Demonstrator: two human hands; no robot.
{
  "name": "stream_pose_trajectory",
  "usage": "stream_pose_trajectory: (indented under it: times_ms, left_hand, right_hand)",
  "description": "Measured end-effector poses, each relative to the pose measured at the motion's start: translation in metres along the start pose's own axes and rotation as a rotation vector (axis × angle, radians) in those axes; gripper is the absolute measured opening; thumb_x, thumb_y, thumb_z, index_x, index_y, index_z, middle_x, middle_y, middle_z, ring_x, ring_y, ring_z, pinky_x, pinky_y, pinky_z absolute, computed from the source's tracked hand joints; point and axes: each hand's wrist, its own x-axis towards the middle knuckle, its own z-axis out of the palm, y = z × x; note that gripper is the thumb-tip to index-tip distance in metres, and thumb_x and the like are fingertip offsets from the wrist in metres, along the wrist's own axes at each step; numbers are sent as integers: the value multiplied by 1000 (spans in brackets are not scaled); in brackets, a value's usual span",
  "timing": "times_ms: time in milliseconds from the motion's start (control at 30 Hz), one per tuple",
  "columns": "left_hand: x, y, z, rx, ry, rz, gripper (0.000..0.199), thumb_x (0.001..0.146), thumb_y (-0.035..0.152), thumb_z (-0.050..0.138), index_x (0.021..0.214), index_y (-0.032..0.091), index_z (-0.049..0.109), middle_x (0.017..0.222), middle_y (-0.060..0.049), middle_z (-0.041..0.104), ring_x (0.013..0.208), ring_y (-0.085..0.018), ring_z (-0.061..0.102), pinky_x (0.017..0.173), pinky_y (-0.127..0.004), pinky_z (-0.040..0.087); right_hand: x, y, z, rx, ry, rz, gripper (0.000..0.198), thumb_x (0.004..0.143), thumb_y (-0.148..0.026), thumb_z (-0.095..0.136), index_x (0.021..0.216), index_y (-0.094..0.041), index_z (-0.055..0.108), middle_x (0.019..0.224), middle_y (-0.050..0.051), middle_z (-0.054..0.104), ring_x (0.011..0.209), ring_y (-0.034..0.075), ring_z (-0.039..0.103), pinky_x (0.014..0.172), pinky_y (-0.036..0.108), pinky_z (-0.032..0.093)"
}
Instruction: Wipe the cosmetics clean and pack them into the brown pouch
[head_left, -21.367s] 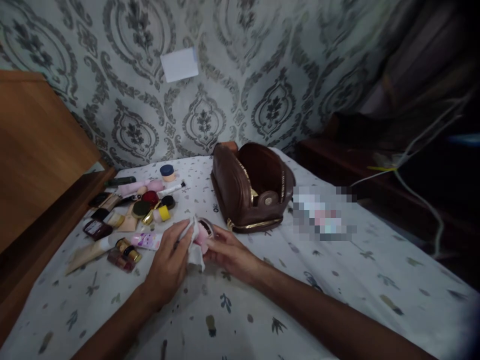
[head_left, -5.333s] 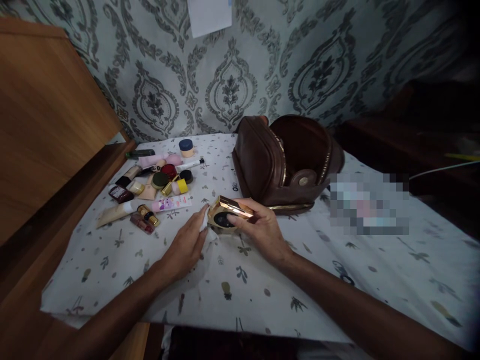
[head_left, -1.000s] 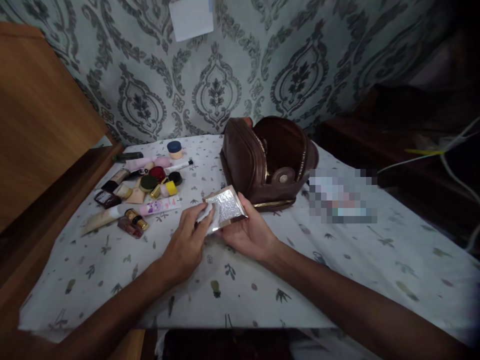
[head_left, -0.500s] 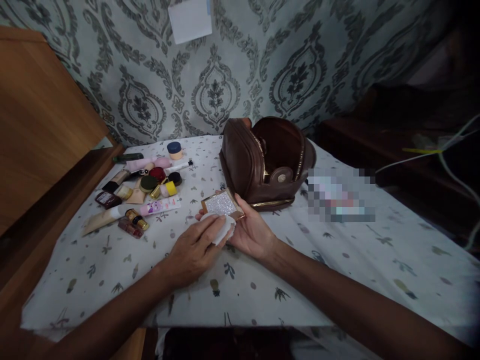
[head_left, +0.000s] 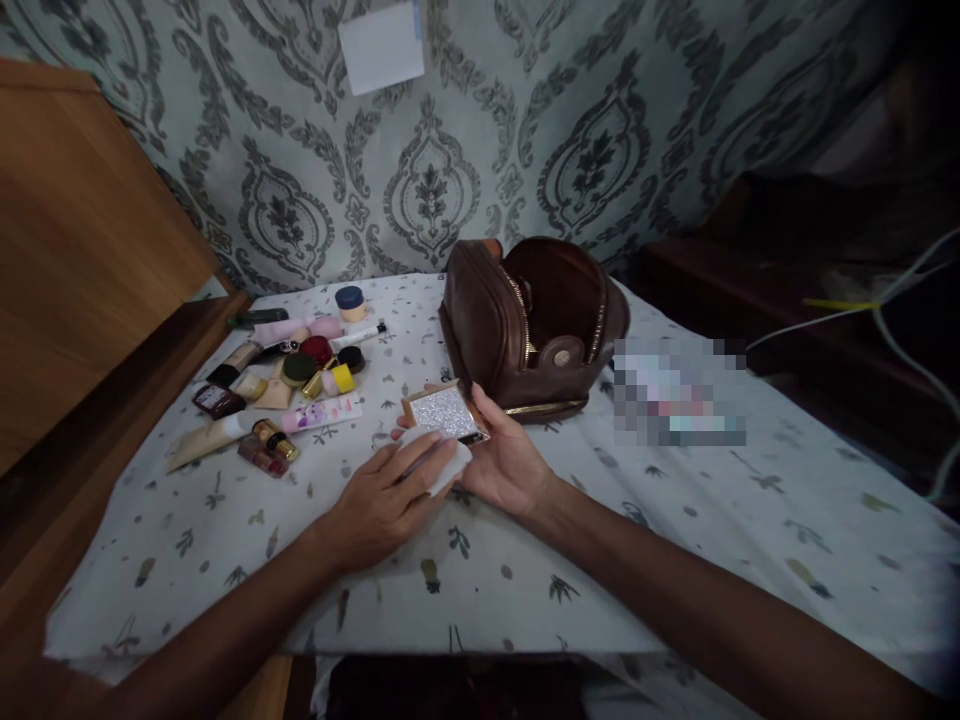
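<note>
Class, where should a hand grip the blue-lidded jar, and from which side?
Probably around its round sides, coming from above right: the jar stands upright, with a white tube lying in front and a pink tube to its left.

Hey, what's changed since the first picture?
Your right hand has swapped the pink item for a gold-edged glittery case. Your left hand still grips the white wipe, now over the case's near edge. The brown bag stays open; the navy-lidded jar stays upright.
</note>
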Motion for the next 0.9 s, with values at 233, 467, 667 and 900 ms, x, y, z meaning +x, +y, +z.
stream_pose_trajectory:
  times_ms: [233, 467, 667, 900]
  left_hand:
    - [-1, -10, 3, -148, 77, -139, 45, 96, 3, 43, 141, 3, 45, 134, -21, 57, 138, -30, 42, 106, -47, 49]
    - [-7, -22, 4, -376, 101, -473, 65, 93, 1, 31, 155, 19, 23, 147, -17, 46, 137, -26, 43, 109, -49, 45]
    - [-14, -32, -1, -618, 56, -458, 64, 93, 5, 37, 153, 26, 30, 147, -9, 52, 135, -23, 48, 112, -47, 44]
    - [-18, -31, -1, -754, 3, -587, 56, 94, 12, 41, 149, 22, 38, 149, -8, 50, 137, -25, 46, 115, -46, 39]
  right_hand:
    - [0, 1, -2, -8, 21, -93, 33, 95, -40, 55, 112, -13, 66, 97, 9, 74, 89, 19, 67, 80, 31, 55]
    - [1, 8, -5, -115, 27, -90, 24, 86, -35, 70, 102, -17, 69, 93, 5, 75, 80, 17, 68, 75, 32, 57]
    - [3, 7, -7, -363, 9, -122, 35, 64, -35, 89, 88, -14, 74, 80, 3, 75, 69, 11, 67, 70, 21, 52]
    - [5, 8, -8, -448, 54, -204, 36, 63, -35, 90, 90, -16, 75, 78, 0, 75, 67, 10, 66, 67, 19, 49]
